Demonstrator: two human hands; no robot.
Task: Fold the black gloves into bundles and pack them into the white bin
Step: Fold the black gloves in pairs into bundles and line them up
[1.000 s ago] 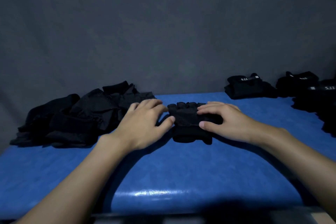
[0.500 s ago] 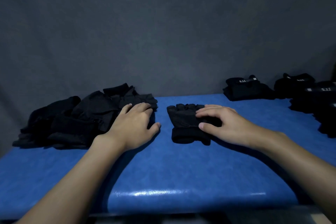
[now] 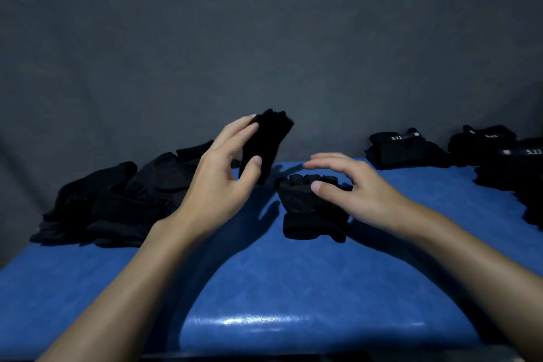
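My left hand (image 3: 226, 173) holds a black fingerless glove (image 3: 269, 141) up in the air above the blue table (image 3: 264, 288), pinched between thumb and fingers. A second black glove (image 3: 308, 209) lies flat on the table at centre, cuff toward me. My right hand (image 3: 349, 185) hovers just over that glove's far right part, fingers spread and relaxed, thumb near the glove's knuckle area. No white bin is in view.
A loose heap of black gloves (image 3: 117, 200) lies at the table's left rear. Folded glove bundles with white labels (image 3: 405, 150) sit at the back right, with more (image 3: 514, 167) along the right edge. A dark grey backdrop hangs behind.
My left hand went from the heap at left and now lifts a glove into the air. My right hand rose slightly off the flat glove, which stayed put.
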